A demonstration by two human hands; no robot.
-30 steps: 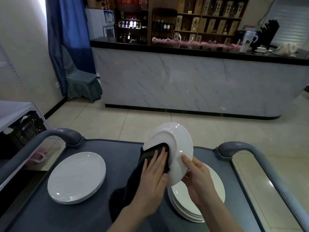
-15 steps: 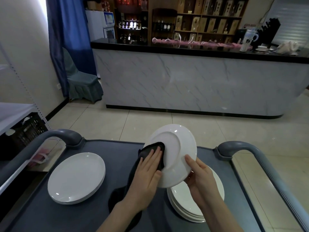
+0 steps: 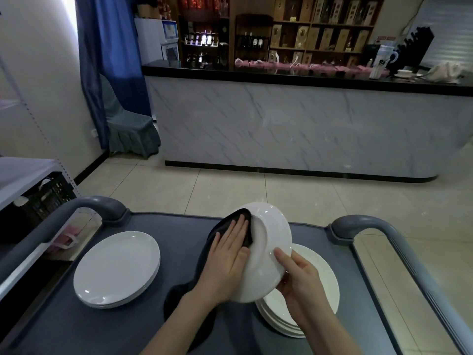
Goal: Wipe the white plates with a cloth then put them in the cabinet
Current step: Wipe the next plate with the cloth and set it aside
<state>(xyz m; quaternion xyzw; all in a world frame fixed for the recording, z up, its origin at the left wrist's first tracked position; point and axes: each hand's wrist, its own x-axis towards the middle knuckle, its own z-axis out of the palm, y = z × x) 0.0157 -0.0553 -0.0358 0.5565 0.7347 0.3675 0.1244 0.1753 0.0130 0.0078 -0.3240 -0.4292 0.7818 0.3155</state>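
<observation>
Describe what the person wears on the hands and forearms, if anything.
The left hand and right hand are bare: no gloves, rings or watch visible. Both forearms are uncovered down to the frame's edge; no sleeves show.

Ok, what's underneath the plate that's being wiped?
A stack of white plates sits on the cart below it. The tilted plate and right hand cover the stack's left part.
</observation>
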